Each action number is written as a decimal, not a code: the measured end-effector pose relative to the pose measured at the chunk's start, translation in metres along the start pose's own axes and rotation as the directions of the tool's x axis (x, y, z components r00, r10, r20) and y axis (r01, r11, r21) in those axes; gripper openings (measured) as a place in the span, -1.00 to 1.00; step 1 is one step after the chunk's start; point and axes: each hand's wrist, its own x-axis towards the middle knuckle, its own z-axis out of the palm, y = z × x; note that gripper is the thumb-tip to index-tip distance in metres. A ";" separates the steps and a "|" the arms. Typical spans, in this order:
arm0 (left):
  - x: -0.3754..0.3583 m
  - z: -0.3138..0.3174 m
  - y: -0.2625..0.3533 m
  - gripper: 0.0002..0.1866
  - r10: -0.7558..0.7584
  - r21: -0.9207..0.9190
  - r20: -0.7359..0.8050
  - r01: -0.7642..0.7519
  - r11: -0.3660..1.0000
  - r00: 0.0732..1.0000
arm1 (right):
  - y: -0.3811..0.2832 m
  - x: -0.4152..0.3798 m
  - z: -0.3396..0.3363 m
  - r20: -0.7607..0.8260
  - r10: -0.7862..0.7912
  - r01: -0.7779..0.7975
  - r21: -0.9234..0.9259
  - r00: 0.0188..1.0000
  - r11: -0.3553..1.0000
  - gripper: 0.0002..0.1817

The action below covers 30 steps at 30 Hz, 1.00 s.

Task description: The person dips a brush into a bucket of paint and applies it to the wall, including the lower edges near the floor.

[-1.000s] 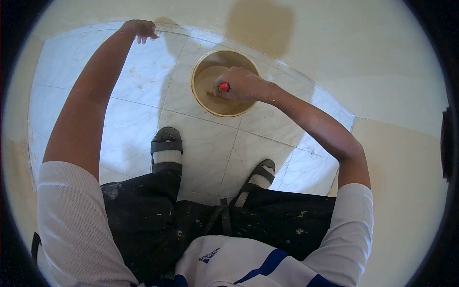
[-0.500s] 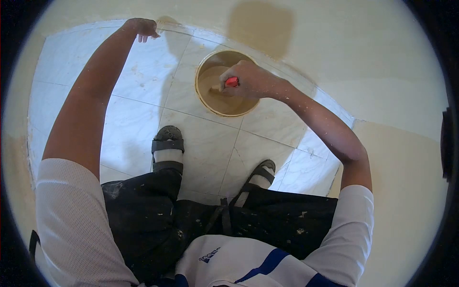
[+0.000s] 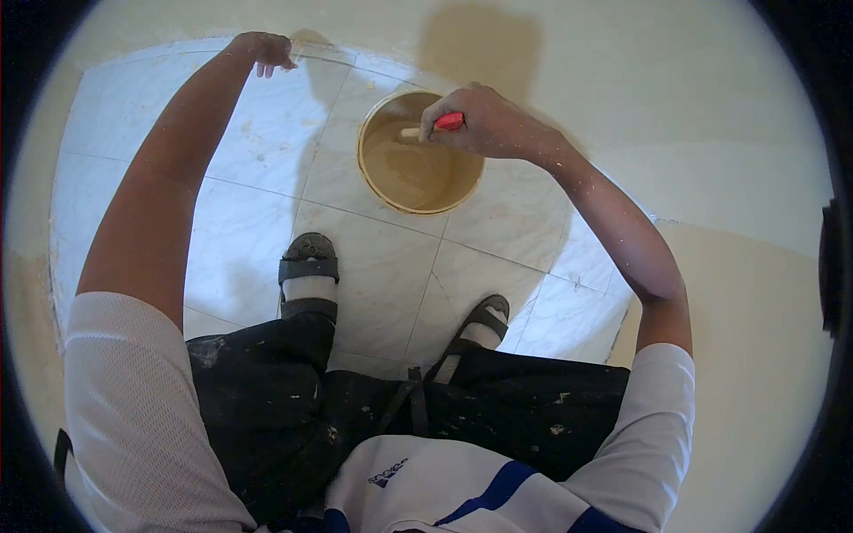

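A round bucket (image 3: 377, 191) of tan paint stands on the tiled floor near the wall. My right hand (image 3: 484, 124) is over the bucket's far right rim, closed around a red-handled tool (image 3: 449, 122) whose pale shaft points left over the paint. The tool's working end is hard to make out. My left hand (image 3: 262, 49) is stretched far out to the upper left, fingers curled down against the base of the wall, holding nothing I can see.
White marble-look floor tiles (image 3: 267, 178) meet cream walls (image 3: 693, 107) at the top and right. A darker tan patch (image 3: 480, 49) is on the wall behind the bucket. My sandalled feet (image 3: 308, 266) stand below the bucket.
My right hand has risen out of the bucket and moved toward the far rim, lifting the red-handled tool up from the paint. The left hand has stayed by the wall.
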 end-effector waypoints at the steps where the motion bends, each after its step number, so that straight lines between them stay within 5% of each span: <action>1: 0.005 0.000 -0.003 -0.54 0.006 0.004 -0.001 -0.006 1.000 1.000 | 0.001 0.000 0.001 -0.011 -0.003 0.003 0.000 1.000 1.000 -0.95; 4: -0.003 -0.002 0.000 -0.53 0.010 0.009 -0.006 -0.010 1.000 1.000 | -0.001 0.000 0.006 -0.131 -0.043 0.024 -0.141 0.990 0.990 -0.92; 10: -0.007 -0.004 -0.003 -0.51 0.036 0.008 -0.029 -0.035 0.999 0.999 | -0.008 -0.009 0.014 -0.115 -0.051 0.023 -0.233 0.992 0.972 -0.88; 16: -0.005 -0.008 -0.005 -0.51 0.035 -0.022 -0.024 -0.036 0.999 0.999 | -0.010 -0.015 0.017 -0.097 -0.011 0.008 -0.035 0.995 0.999 -0.90; 19: -0.020 -0.010 0.005 -0.52 -0.003 -0.020 -0.034 0.002 1.000 0.999 | -0.025 -0.021 0.007 0.241 0.014 -0.087 0.292 0.970 0.952 -0.89; 22: -0.021 -0.013 0.007 -0.53 -0.007 0.004 -0.017 0.007 1.000 1.000 | -0.021 -0.020 0.003 0.116 0.023 -0.061 0.342 0.993 0.938 -0.90; 30: -0.020 -0.017 0.008 -0.48 -0.017 0.026 -0.021 0.017 1.000 1.000 | -0.027 -0.018 0.006 -0.288 -0.003 -0.030 -0.111 0.958 0.993 -0.90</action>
